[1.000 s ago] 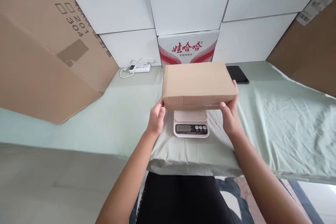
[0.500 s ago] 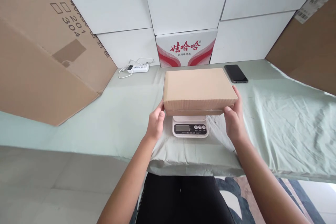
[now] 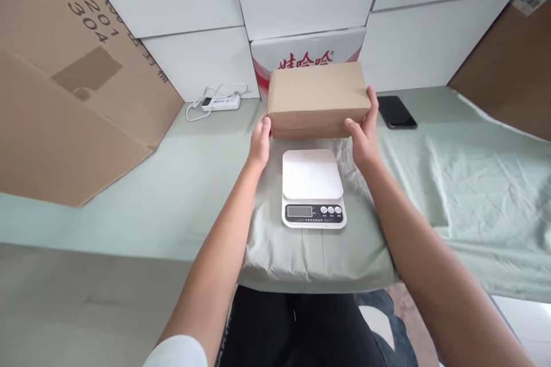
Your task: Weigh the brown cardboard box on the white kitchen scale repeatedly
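Note:
A closed brown cardboard box is held between my two hands, beyond the scale and in front of the white carton. My left hand grips its near left corner, thumb in front. At the right end my right hand clasps it, thumb on the front face and fingers along the side. Nearer to me, a white digital kitchen scale lies on the green cloth with its whole platform showing. Its display looks blank. The box's underside is hidden.
Behind the box stands a white carton with red lettering. A black phone lies to the right. A white power strip with a cable is at the back left. Large cardboard panels flank the cloth-covered table.
Both hands have moved the cardboard box away from me, from over the scale to the back. The scale's platform is now uncovered, and the box hides part of the white carton's front.

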Demonstrator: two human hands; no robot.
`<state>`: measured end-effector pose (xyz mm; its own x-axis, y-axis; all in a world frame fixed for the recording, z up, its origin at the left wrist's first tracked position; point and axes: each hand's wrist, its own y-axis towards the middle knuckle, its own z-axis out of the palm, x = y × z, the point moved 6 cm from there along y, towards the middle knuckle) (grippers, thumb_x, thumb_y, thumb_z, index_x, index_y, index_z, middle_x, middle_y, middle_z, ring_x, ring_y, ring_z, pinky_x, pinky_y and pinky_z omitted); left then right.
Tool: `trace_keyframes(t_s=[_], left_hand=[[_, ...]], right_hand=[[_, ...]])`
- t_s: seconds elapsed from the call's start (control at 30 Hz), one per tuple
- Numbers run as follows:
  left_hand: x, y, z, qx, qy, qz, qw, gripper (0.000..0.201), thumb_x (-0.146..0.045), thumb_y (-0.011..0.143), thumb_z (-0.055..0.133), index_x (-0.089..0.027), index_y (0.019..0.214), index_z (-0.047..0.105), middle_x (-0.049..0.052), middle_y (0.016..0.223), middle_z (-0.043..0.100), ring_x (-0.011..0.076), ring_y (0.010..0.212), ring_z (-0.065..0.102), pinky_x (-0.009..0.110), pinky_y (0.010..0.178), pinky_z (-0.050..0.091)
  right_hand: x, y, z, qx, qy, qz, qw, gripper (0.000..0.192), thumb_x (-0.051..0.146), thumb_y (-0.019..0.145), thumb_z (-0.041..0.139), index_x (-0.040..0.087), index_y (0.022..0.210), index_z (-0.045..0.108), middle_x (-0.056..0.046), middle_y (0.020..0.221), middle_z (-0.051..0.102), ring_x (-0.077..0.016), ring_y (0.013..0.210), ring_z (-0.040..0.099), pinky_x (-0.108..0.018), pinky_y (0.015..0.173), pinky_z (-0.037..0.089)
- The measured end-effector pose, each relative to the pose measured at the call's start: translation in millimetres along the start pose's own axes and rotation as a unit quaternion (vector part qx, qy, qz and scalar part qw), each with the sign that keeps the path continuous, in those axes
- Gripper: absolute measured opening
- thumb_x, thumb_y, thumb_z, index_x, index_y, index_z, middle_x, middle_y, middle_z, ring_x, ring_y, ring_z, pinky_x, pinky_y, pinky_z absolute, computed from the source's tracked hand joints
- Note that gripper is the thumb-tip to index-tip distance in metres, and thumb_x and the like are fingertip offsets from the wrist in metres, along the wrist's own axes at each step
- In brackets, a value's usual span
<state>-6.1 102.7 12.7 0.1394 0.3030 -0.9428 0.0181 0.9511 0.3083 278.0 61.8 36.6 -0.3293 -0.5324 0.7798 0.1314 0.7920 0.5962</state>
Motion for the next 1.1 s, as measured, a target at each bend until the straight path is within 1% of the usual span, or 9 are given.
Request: trace_keyframes(t_s=[0.07,0.17,0.43,0.63,0.73,0.87,0.93,1.0,1.1], left_hand=[[17,-1,-2.0,-0.001,-0.004,-0.021,1.000,0.090,-0.097,0.088,0.057,-0.026,0.141,0.070,0.013,0.154,0.074,0.0360,0.161,0.057,0.049,0.132,0.048],[29,-3,-3.6,0.002,0.002,-0.035,0.999,0.088,-0.097,0.086,0.060,-0.026,0.137,0.071,0.012,0.158,0.072,0.0346,0.161,0.057,0.047,0.134,0.045],[33,-2,0.3,0.019,0.056,-0.062,0.996,0.082,-0.089,0.095,0.058,-0.024,0.144,0.068,0.014,0.164,0.067,0.0335,0.162,0.055,0.047,0.137,0.040],[34,-4,-1.3,0.018,0.076,-0.063,0.995,0.079,-0.086,0.099,0.053,-0.026,0.149,0.066,0.011,0.168,0.064,0.0320,0.165,0.051,0.049,0.140,0.036],[34,-5,-1.1,0.020,0.081,-0.061,0.995,0.081,-0.087,0.099,0.051,-0.026,0.152,0.065,0.010,0.172,0.061,0.0322,0.168,0.048,0.050,0.141,0.035],[34,-6,2.2,0.038,0.087,-0.059,0.994,0.087,-0.091,0.096,0.049,-0.025,0.151,0.066,0.011,0.170,0.064,0.0335,0.167,0.050,0.050,0.140,0.037],[32,-6,2.8,0.039,0.093,-0.054,0.993,0.090,-0.094,0.095,0.048,-0.025,0.150,0.067,0.011,0.169,0.065,0.0343,0.167,0.050,0.050,0.139,0.038],[28,-7,3.5,0.038,0.098,-0.043,0.993,0.094,-0.096,0.092,0.049,-0.024,0.149,0.069,0.012,0.166,0.066,0.0354,0.167,0.050,0.050,0.139,0.039],[14,-10,3.9,0.022,0.073,-0.020,0.997,0.095,-0.097,0.088,0.056,-0.024,0.148,0.071,0.012,0.159,0.072,0.0373,0.164,0.052,0.050,0.138,0.039]], right_hand=[[-14,-3,2,0.000,-0.006,0.010,1.000,0.106,0.088,0.086,0.058,0.042,0.175,0.023,-0.002,0.188,0.032,-0.0373,0.178,0.026,-0.067,0.147,0.023],[-32,-8,2,0.004,-0.019,0.045,0.999,0.108,0.085,0.085,0.062,0.040,0.175,0.023,-0.003,0.188,0.034,-0.0374,0.177,0.029,-0.065,0.147,0.024],[-54,-7,-1,-0.012,-0.031,0.118,0.992,0.116,0.077,0.081,0.064,0.029,0.175,0.017,-0.009,0.188,0.032,-0.0347,0.180,0.022,-0.061,0.149,0.022],[-64,-6,-5,-0.018,-0.018,0.138,0.990,0.114,0.079,0.081,0.061,0.033,0.175,0.017,-0.005,0.189,0.031,-0.0332,0.180,0.024,-0.060,0.150,0.021],[-65,-5,-6,-0.016,-0.003,0.133,0.991,0.107,0.079,0.084,0.056,0.038,0.175,0.017,-0.002,0.187,0.037,-0.0337,0.178,0.031,-0.062,0.147,0.027],[-58,-6,-4,0.003,-0.005,0.115,0.993,0.090,0.072,0.085,0.059,0.036,0.165,0.040,-0.005,0.179,0.051,-0.0360,0.173,0.041,-0.062,0.146,0.032],[-55,-7,-3,0.006,-0.009,0.111,0.994,0.085,0.069,0.085,0.061,0.036,0.161,0.045,-0.005,0.175,0.056,-0.0371,0.169,0.046,-0.062,0.146,0.034],[-50,-7,-3,-0.002,-0.009,0.105,0.994,0.088,0.071,0.085,0.060,0.037,0.164,0.042,-0.004,0.176,0.054,-0.0374,0.168,0.047,-0.063,0.146,0.034],[-34,-6,-5,-0.019,-0.014,0.074,0.997,0.101,0.079,0.084,0.059,0.038,0.172,0.030,-0.003,0.184,0.043,-0.0364,0.173,0.038,-0.063,0.147,0.028]])
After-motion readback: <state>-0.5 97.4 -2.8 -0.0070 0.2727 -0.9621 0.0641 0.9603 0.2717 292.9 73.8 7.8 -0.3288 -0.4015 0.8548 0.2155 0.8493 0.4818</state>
